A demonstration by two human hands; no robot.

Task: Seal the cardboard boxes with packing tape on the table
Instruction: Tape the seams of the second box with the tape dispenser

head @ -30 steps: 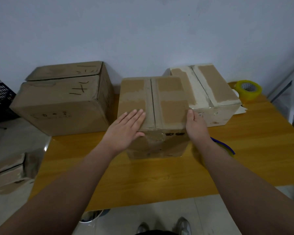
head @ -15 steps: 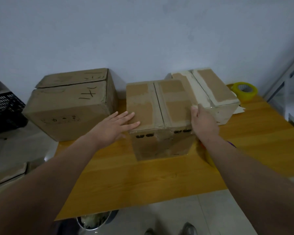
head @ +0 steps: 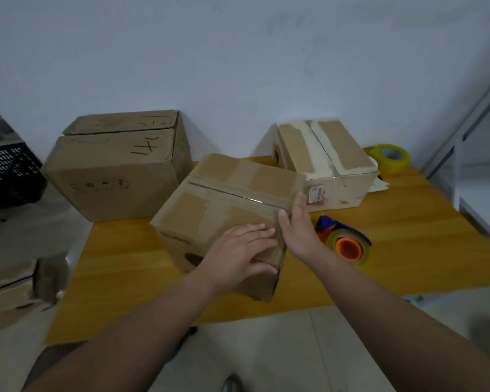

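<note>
A brown cardboard box [head: 224, 199] stands turned at an angle in the middle of the wooden table [head: 125, 264], its top seam taped. My left hand [head: 241, 253] lies flat over its near right corner, fingers wrapping the edge. Against the box's right edge rests my right hand [head: 297, 224], fingers extended. A tape dispenser [head: 345, 244] with a blue handle and orange core lies on the table just right of my right hand. A second, paler taped box [head: 326, 162] stands behind to the right. A yellow tape roll [head: 391, 158] sits at the far right corner.
A large brown box [head: 116, 165] stands at the table's back left by the wall. A black crate [head: 9, 174] and more cardboard [head: 14, 290] are off the table's left side. A metal frame [head: 470, 131] rises at the right.
The middle box has been rotated so its seam runs left to right. My left hand moved from the top left face to the near right corner. The dispenser is now uncovered.
</note>
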